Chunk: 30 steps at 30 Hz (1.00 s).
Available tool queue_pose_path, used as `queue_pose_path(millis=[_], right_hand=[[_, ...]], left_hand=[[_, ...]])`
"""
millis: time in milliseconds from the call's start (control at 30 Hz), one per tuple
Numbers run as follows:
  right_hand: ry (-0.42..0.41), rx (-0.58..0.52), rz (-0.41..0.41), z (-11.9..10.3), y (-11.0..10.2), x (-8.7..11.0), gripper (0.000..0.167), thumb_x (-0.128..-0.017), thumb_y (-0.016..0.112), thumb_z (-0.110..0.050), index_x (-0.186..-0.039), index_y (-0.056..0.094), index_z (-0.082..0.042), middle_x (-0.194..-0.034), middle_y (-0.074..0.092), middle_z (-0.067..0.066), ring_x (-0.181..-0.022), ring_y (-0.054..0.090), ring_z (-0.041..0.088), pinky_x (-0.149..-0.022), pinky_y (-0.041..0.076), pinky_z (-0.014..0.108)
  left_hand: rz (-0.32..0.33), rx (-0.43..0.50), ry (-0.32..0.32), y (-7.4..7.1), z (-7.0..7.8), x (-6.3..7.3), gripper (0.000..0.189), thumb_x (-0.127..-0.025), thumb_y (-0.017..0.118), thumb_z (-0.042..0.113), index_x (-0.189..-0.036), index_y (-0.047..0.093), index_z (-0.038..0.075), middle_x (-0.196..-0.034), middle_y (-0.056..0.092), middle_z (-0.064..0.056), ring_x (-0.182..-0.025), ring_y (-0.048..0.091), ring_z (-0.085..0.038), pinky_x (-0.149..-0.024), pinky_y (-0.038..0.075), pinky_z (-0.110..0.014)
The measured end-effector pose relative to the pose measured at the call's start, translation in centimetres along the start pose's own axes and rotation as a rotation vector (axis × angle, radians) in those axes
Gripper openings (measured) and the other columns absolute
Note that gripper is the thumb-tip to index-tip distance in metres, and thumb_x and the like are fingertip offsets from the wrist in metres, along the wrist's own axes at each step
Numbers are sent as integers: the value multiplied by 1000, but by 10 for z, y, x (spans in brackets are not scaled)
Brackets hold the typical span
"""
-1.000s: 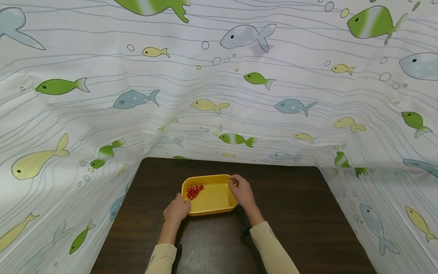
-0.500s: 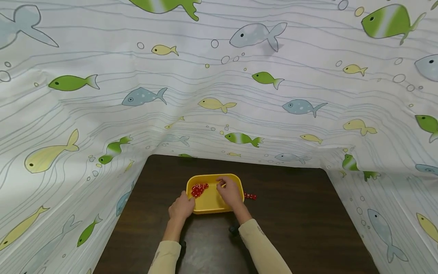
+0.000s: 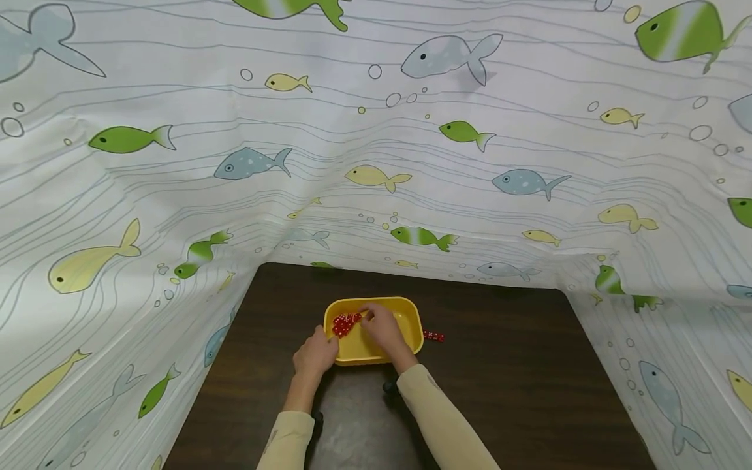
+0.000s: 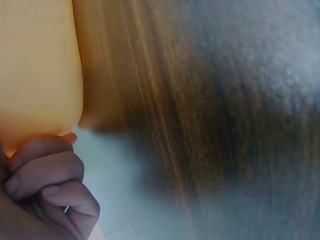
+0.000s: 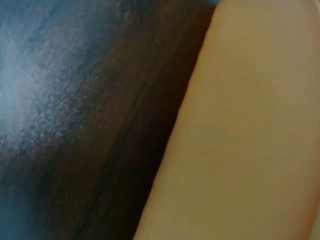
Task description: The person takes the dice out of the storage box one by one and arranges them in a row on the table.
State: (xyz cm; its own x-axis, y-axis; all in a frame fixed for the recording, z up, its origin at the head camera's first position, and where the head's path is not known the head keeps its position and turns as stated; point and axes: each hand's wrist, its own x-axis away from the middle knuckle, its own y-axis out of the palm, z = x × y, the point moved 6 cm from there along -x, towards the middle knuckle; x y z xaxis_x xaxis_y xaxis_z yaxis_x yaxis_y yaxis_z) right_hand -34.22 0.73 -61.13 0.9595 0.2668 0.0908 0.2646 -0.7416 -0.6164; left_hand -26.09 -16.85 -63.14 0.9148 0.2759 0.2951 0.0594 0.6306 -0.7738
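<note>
My left hand (image 3: 315, 352) grips the near left corner of a yellow plastic tray (image 3: 376, 360). In the left wrist view its curled fingers (image 4: 50, 170) lie against the tray's wall (image 4: 40, 65). A cluster of red dice (image 3: 343, 325) with white pips lies in the left part of the tray. Reaching over the near rim, my right hand (image 3: 383, 329) has its bent fingertips right beside the cluster. Whether a die is between them is too small to tell. The right wrist view has only the tray's wall (image 5: 240, 125) and the table, no fingers.
Just outside the tray's right wall, a short row of red dice (image 3: 433, 336) lies on the dark wooden table (image 3: 505, 378). White fish-printed sheeting (image 3: 376, 143) surrounds the table at the back and both sides.
My right hand has moved from the tray's right rim leftward to the dice cluster, uncovering the row outside. The left hand keeps its grip on the tray, and the head view has shifted slightly.
</note>
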Motion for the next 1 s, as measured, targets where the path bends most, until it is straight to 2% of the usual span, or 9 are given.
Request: queue_pose_path(millis=[133, 267, 533, 633, 767, 1000], right_hand=[[13, 94, -51, 0, 9, -2, 32, -99, 70, -13, -131, 75, -16, -113, 72, 3, -88, 60, 19, -83, 54, 36], [17, 145, -86, 2, 17, -1, 36, -99, 67, -12, -133, 76, -17, -114, 72, 3, -86, 60, 19, -79, 51, 33], [3, 234, -96, -1, 23, 1, 39, -100, 68, -16, -138, 74, -18, -128, 74, 2, -89, 60, 18, -80, 50, 34], [17, 259, -106, -2, 23, 1, 38, -101, 68, -18, -138, 74, -19, -125, 75, 0, -85, 60, 18, -79, 50, 34], [32, 259, -109, -2, 23, 3, 37, -100, 71, -18, -137, 74, -19, -115, 75, 0, -79, 59, 18, -77, 49, 34], [29, 279, -86, -1, 21, 4, 30, -99, 72, -17, -129, 75, -16, -108, 73, -1, -80, 59, 17, -78, 50, 34]], left_hand=[[4, 9, 0, 0, 0, 0, 61, -106, 51, 36, -149, 47, -7, -100, 68, -18, -76, 61, -29, -81, 51, -54], [0, 13, 5, 2, -1, 0, 61, -106, 52, 36, -148, 47, -8, -99, 67, -18, -76, 60, -29, -82, 51, -54], [4, 27, 8, 2, -3, -1, 61, -105, 52, 35, -149, 48, -7, -99, 68, -17, -76, 61, -29, -82, 51, -54], [2, 20, 10, 2, -2, -2, 61, -105, 52, 35, -149, 47, -8, -101, 68, -18, -77, 61, -29, -82, 51, -55], [5, 21, 9, 1, -2, -1, 61, -105, 52, 35, -148, 47, -8, -99, 68, -18, -76, 61, -29, -80, 52, -54], [4, 13, 15, 2, -2, 0, 60, -106, 51, 35, -148, 48, -8, -98, 67, -17, -75, 60, -29, -77, 50, -53]])
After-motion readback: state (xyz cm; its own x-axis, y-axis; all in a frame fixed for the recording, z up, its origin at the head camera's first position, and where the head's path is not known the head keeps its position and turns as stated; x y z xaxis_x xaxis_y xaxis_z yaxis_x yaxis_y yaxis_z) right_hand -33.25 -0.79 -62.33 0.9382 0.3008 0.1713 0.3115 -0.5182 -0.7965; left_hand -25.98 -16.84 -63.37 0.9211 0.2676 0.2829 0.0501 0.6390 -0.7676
